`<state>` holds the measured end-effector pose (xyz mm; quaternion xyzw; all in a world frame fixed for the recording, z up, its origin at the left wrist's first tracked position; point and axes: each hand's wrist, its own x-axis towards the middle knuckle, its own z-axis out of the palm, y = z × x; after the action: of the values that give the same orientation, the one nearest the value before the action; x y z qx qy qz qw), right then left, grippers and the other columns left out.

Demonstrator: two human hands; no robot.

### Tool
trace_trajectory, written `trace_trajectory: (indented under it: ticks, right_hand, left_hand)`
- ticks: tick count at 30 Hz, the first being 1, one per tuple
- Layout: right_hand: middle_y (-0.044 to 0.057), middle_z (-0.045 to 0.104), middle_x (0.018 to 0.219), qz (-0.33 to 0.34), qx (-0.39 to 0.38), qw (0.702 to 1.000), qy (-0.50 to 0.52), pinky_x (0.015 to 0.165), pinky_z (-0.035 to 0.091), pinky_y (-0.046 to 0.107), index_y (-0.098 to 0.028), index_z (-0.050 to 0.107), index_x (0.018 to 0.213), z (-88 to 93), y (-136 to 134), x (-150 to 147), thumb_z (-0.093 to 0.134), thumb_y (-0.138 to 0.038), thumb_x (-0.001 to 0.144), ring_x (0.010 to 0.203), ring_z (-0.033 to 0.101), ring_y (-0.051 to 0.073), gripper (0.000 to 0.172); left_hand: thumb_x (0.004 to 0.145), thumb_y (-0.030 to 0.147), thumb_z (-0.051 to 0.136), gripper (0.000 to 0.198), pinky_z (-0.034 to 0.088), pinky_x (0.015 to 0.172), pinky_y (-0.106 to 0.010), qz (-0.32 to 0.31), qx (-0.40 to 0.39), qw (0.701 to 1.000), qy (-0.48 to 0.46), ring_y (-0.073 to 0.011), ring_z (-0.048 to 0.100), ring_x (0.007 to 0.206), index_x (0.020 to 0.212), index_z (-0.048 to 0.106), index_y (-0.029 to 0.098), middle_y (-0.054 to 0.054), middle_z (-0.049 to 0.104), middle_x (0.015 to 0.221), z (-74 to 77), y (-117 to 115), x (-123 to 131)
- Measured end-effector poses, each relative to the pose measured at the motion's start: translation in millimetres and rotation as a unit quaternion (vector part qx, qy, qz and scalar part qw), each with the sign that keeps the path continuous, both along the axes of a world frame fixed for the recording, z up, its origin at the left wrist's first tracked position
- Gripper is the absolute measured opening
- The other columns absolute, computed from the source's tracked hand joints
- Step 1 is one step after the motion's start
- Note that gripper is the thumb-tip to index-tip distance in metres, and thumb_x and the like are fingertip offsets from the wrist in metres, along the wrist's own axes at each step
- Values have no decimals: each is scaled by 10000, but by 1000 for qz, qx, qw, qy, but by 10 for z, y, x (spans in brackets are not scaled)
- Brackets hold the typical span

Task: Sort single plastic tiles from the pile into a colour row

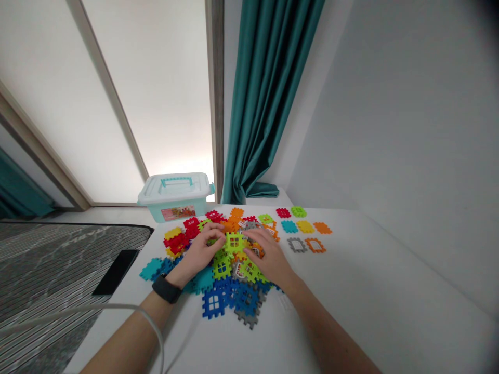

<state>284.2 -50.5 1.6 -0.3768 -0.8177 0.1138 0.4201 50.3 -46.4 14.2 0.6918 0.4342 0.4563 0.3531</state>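
A lime-green square building tile (pixel 234 242) with a window cut-out is held up over the pile, between my two hands. My left hand (pixel 205 248), with a black band on its wrist, has its bent fingers and thumb at the tile's left edge. At the right edge, my right hand (pixel 268 254) pinches with its fingers above and its thumb below. Beneath lie more notched tiles: green window tiles (pixel 222 267), blue window tiles (pixel 213 303), a turquoise tile (pixel 203 280), red tiles (pixel 176 243) and orange tiles (pixel 233 221). My hands hide part of the heap.
Right of the pile, separate tiles lie in rough rows: red (pixel 283 213), green (pixel 299 211), turquoise (pixel 289 226), yellow (pixel 305 226), orange (pixel 323 228), and grey and orange frames (pixel 315 245). A lidded box (pixel 175 195) stands behind. A pale cable (pixel 128 307) crosses my left forearm.
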Motion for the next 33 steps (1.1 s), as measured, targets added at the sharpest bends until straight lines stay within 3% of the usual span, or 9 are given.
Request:
trace_trajectory:
  ticks: [5, 11, 15, 20, 23, 25, 33]
  right_hand:
    - [78, 628, 1367, -5, 57, 998, -29, 1186, 380, 553, -282, 587, 1346, -11, 4, 6, 557, -192, 956, 1292, 575, 251, 401]
    - [65, 689, 1281, 9, 135, 990, -31, 1097, 475, 493, -284, 622, 1285, 27, -19, -26, 527, -130, 956, 1199, 611, 238, 375]
    - [76, 699, 1234, -15, 61, 998, 19, 1023, 519, 449, -262, 581, 1331, 50, -57, -55, 514, -139, 939, 1155, 634, 236, 416]
    - [56, 727, 1002, -21, -34, 997, 63, 898, 548, 403, -242, 637, 1197, 11, -49, -84, 573, -273, 950, 970, 678, 230, 257]
    - [52, 715, 926, -30, -29, 997, 64, 830, 538, 375, -230, 674, 1002, -6, -33, -101, 581, -288, 950, 906, 668, 227, 121]
    - [53, 706, 912, -28, -15, 998, 63, 819, 528, 366, -226, 676, 933, 2, -29, -102, 577, -285, 959, 895, 659, 223, 118]
    - [55, 681, 934, -16, 56, 998, 29, 834, 511, 392, -251, 735, 951, -3, -20, -57, 561, -271, 986, 912, 624, 224, 178]
  left_hand:
    - [926, 320, 600, 212, 370, 1132, -441, 0, -4, 1000, -5, -246, 565, 1174, 759, 648, 198, -87, 570, 1191, 27, -29, 15]
    - [933, 317, 592, 233, 415, 1095, -430, -2, -12, 1000, -8, -243, 579, 1147, 738, 633, 197, -86, 589, 1182, 44, -45, 32]
    - [940, 299, 583, 186, 421, 1083, -440, 29, 40, 999, 9, -244, 572, 1149, 792, 638, 201, -90, 581, 1164, 45, -34, 32]
    - [943, 242, 579, 106, 423, 1068, -444, 58, 139, 987, 61, -245, 548, 1165, 879, 658, 213, -88, 561, 1161, 53, -67, 64]
    - [948, 242, 577, 105, 436, 1053, -441, 44, 154, 984, 80, -248, 544, 1167, 903, 668, 216, -91, 556, 1178, 44, -91, 84]
    - [950, 261, 583, 106, 428, 1066, -451, 33, 147, 985, 89, -251, 542, 1175, 917, 673, 216, -89, 562, 1170, 38, -95, 80]
    - [937, 398, 635, 189, 405, 1123, -501, -25, 76, 989, 123, -270, 542, 1201, 992, 699, 229, -88, 590, 1202, 24, -76, 7]
